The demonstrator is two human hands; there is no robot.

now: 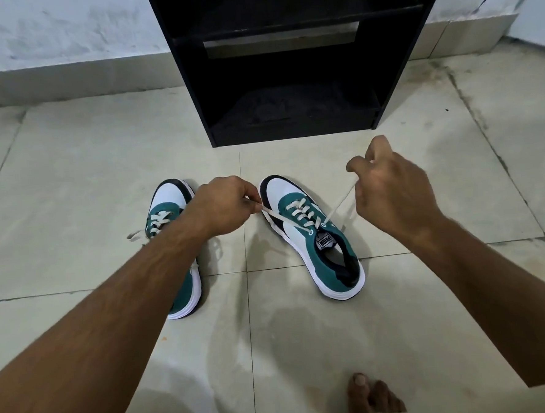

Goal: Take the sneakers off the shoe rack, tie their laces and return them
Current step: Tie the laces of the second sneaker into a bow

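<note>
Laces (339, 203) pinched taut in my left hand (223, 207) and right hand (391, 189); left forearm crosses the other sneaker (172, 212), open tile beyond

Two low-top sneakers in teal suede with white toes and black trim: one (311, 232) just in front of the black wooden shoe rack (288, 61), the other (174, 231) to its left, partly under a forearm. One rack, two open shelf compartments visible in it. Two bare hands, the left (223, 209) and right (391, 189), each pinching one of two cream flat lace ends (339, 203) of the sneaker nearer the rack; one bare foot (372, 398) well short of the rack.
</note>
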